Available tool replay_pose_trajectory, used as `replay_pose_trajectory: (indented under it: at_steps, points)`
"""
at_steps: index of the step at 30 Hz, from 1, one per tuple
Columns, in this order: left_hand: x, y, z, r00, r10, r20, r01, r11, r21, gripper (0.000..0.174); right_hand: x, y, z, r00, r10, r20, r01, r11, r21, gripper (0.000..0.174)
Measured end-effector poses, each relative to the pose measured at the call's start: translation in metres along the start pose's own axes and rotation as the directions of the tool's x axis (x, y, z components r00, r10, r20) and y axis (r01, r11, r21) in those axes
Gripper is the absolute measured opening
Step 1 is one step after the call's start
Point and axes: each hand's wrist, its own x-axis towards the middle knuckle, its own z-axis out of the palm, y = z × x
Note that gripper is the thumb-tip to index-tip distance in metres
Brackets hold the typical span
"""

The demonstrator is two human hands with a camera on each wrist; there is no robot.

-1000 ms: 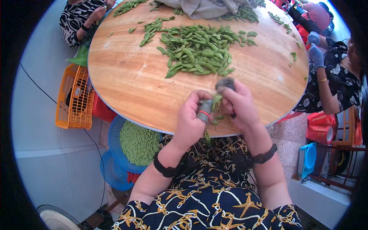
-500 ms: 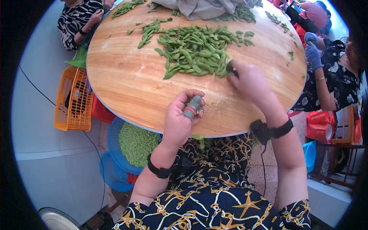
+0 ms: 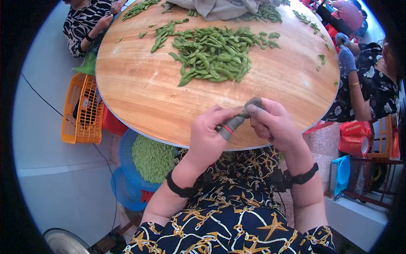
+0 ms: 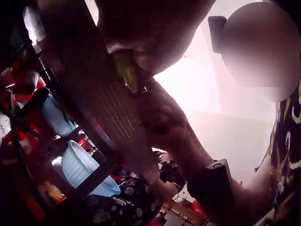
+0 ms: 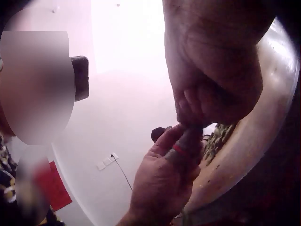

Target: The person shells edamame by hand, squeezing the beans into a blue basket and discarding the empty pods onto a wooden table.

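Observation:
Both hands meet just above the near edge of the round wooden table (image 3: 139, 101). My left hand (image 3: 209, 131), with a grey cover and red band on its thumb, pinches one end of a green soybean pod (image 4: 126, 70). The right hand (image 3: 272, 122) wears a dark cover on one finger and pinches the pod from the other side. Fingers hide most of the pod in the head view, while the left wrist view shows part of its green skin. Beyond the hands lies a heap of soybean pods (image 3: 215, 53).
Below the table at left, a blue basket (image 3: 125, 148) holds shelled beans (image 3: 152, 158). An orange crate (image 3: 69, 122) stands beside the table. Grey cloth (image 3: 220, 9) lies at the far side among more pods. Other people sit at left and right.
The right hand went from the left hand to the pod heap, then came back to meet the left hand with a pod. My left hand stayed near the table edge.

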Motion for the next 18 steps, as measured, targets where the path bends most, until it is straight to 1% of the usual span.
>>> replay_pose_trajectory:
  at_steps: [1, 2, 3, 4, 5, 6, 8, 9, 10, 11, 12, 13, 14, 15, 16, 17, 18]
  points:
    - [-0.002, -0.008, 0.003, 0.988, -0.155, -0.015, 0.145, 0.954, -0.262, 0.024, -0.001, 0.001, 0.001, 0.998, -0.057, -0.003, 0.057, 0.998, 0.029, 0.019]
    - [-0.004, -0.011, 0.004, 0.953, -0.304, 0.010, 0.267, 0.820, -0.506, 0.022, -0.002, 0.003, 0.003, 0.994, -0.113, -0.007, 0.113, 0.992, 0.058, 0.019]
    - [-0.002, -0.008, 0.002, 0.953, -0.302, 0.004, 0.264, 0.824, -0.502, 0.022, -0.004, 0.004, 0.009, 0.993, -0.117, -0.001, 0.116, 0.991, 0.059, 0.019]
    - [0.001, -0.002, -0.002, 0.944, -0.324, 0.053, 0.266, 0.659, -0.703, 0.020, -0.005, 0.006, 0.018, 0.995, -0.104, -0.007, 0.104, 0.989, 0.100, 0.019]
    - [0.002, 0.002, -0.004, 0.936, -0.334, 0.107, 0.258, 0.448, -0.856, 0.019, -0.007, 0.008, 0.023, 0.996, -0.090, -0.013, 0.090, 0.986, 0.143, 0.020]
    - [0.001, 0.001, -0.004, 0.937, -0.335, 0.105, 0.257, 0.452, -0.854, 0.019, -0.007, 0.011, 0.023, 0.996, -0.091, -0.010, 0.092, 0.985, 0.145, 0.020]
    - [-0.001, -0.004, -0.003, 0.895, -0.416, 0.159, 0.302, 0.304, -0.904, 0.016, -0.005, 0.017, 0.019, 0.964, -0.160, 0.213, 0.124, 0.977, 0.177, 0.021]
    - [-0.001, -0.006, -0.003, 0.896, -0.415, 0.157, 0.301, 0.307, -0.903, 0.016, -0.005, 0.016, 0.020, 0.958, -0.169, 0.230, 0.137, 0.980, 0.147, 0.021]
    - [-0.001, -0.008, -0.003, 0.893, -0.406, 0.195, 0.331, 0.299, -0.895, 0.016, -0.004, 0.017, 0.020, 0.958, -0.171, 0.230, 0.139, 0.979, 0.148, 0.021]
    - [-0.001, -0.009, -0.002, 0.887, -0.398, 0.232, 0.362, 0.291, -0.886, 0.016, -0.002, 0.018, 0.020, 0.966, -0.150, 0.211, 0.113, 0.978, 0.177, 0.020]
    - [-0.001, -0.008, -0.001, 0.887, -0.399, 0.233, 0.363, 0.290, -0.886, 0.016, -0.001, 0.019, 0.021, 0.973, -0.128, 0.193, 0.087, 0.975, 0.205, 0.019]
    - [-0.001, -0.005, -0.001, 0.903, -0.382, 0.195, 0.326, 0.318, -0.890, 0.016, -0.002, 0.017, 0.023, 0.973, -0.128, 0.193, 0.088, 0.975, 0.205, 0.019]
    - [0.000, -0.003, 0.001, 0.918, -0.365, 0.156, 0.289, 0.345, -0.893, 0.016, -0.004, 0.015, 0.025, 0.983, -0.124, 0.138, 0.106, 0.986, 0.131, 0.018]
    - [0.000, -0.003, 0.002, 0.917, -0.366, 0.155, 0.289, 0.346, -0.893, 0.016, -0.005, 0.013, 0.027, 0.989, -0.124, 0.084, 0.120, 0.991, 0.055, 0.017]
    - [0.002, -0.003, 0.004, 0.913, -0.395, 0.105, 0.269, 0.388, -0.882, 0.015, -0.004, 0.015, 0.026, 0.989, -0.123, 0.084, 0.119, 0.991, 0.056, 0.017]
    - [0.003, -0.003, 0.005, 0.906, -0.420, 0.053, 0.250, 0.430, -0.867, 0.013, -0.002, 0.019, 0.024, 0.989, -0.121, 0.081, 0.120, 0.993, 0.019, 0.016]
    - [0.003, -0.005, 0.004, 0.906, -0.419, 0.056, 0.252, 0.429, -0.867, 0.013, -0.001, 0.021, 0.022, 0.990, -0.119, 0.076, 0.121, 0.992, -0.019, 0.016]
